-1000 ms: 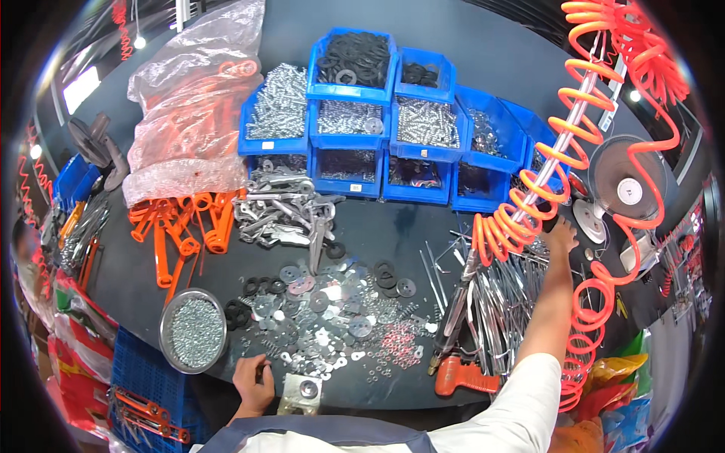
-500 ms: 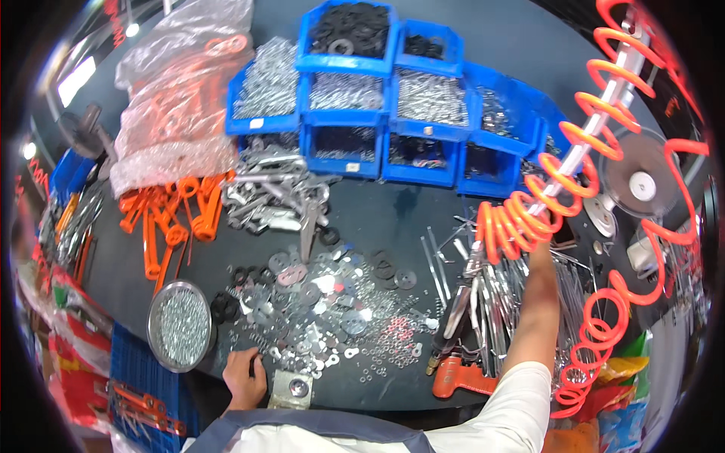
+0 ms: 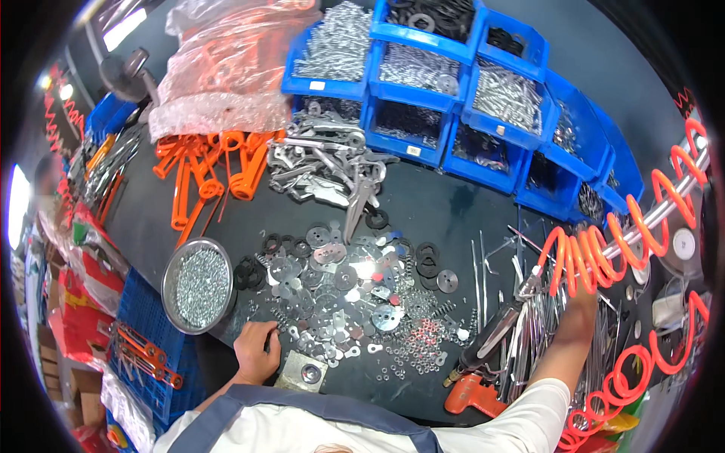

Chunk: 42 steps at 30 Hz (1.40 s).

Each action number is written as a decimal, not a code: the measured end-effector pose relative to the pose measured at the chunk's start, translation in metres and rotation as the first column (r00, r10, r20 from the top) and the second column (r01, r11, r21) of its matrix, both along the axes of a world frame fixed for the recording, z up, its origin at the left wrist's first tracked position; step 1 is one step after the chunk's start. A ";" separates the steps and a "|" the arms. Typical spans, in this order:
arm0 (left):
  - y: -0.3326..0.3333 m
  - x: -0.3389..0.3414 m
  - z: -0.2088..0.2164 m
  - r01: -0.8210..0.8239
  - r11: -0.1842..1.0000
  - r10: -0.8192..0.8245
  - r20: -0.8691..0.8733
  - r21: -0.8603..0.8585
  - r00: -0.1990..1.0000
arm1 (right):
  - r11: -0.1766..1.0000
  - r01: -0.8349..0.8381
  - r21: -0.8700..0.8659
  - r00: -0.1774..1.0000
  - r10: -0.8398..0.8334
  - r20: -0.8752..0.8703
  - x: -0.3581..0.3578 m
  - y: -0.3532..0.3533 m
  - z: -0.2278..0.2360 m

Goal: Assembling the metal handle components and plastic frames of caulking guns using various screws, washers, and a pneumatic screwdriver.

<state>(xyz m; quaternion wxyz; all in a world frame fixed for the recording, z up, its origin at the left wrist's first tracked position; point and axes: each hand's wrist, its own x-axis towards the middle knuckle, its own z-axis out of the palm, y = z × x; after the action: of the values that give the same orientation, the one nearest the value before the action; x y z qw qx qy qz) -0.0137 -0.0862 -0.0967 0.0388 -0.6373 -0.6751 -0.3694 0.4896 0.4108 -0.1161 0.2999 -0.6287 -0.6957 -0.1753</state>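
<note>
My left hand [image 3: 258, 353] rests at the near left edge of a spread of small metal parts [image 3: 332, 302], its fingers curled and the thumb beside them. What they hold, if anything, is too small to make out. Just right of it sits a square metal block [image 3: 302, 373] with a round centre. My right arm reaches forward over a bundle of thin metal rods [image 3: 521, 343]. Only the wrist end of my right hand [image 3: 580, 308] shows; an orange coiled air hose [image 3: 581, 260] covers the fingers. Left of that arm lies a power screwdriver with an orange handle [image 3: 474, 394].
Blue bins [image 3: 411, 151] of screws and black washers stand at the back. A plastic bag of orange parts [image 3: 226, 64] lies back left, beside grey metal levers [image 3: 325, 162]. A round steel bowl [image 3: 171, 298] of small parts stands left, above a blue crate [image 3: 147, 302].
The view has turned, so bins, bag and bowl sit farther right and the right side appears lower. My left hand stays beside the block; my right arm remains over the rods.
</note>
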 end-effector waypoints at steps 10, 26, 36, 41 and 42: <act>-0.006 -0.001 -0.001 -0.011 0.998 0.012 0.004 -0.068 1.000 | 0.945 0.316 0.090 0.929 -0.288 -0.234 0.097 -0.060 0.035; -0.004 -0.010 -0.009 0.046 0.999 -0.047 -0.033 -0.014 0.998 | 0.939 -0.320 0.129 0.646 0.315 -0.695 -0.140 -0.386 0.112; -0.012 -0.020 -0.015 0.150 0.987 -0.149 -0.015 0.059 0.989 | 0.936 -0.323 -0.138 0.939 0.335 0.074 -0.260 -0.462 0.011; -0.013 -0.019 -0.013 0.156 0.986 -0.157 0.006 0.065 0.988 | 0.900 -0.387 -0.200 0.922 0.371 -0.116 -0.243 -0.456 0.008; -0.014 -0.020 -0.014 0.156 0.986 -0.157 0.006 0.065 0.988 | 0.882 -0.414 -0.224 0.902 0.364 -0.234 -0.239 -0.459 0.005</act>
<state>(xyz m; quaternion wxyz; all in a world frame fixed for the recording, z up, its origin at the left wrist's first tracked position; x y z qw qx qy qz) -0.0333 -0.0998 -0.1109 0.0264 -0.6848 -0.6108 -0.3967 0.2502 -0.0478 -0.1110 0.3045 -0.5240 -0.7942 0.0437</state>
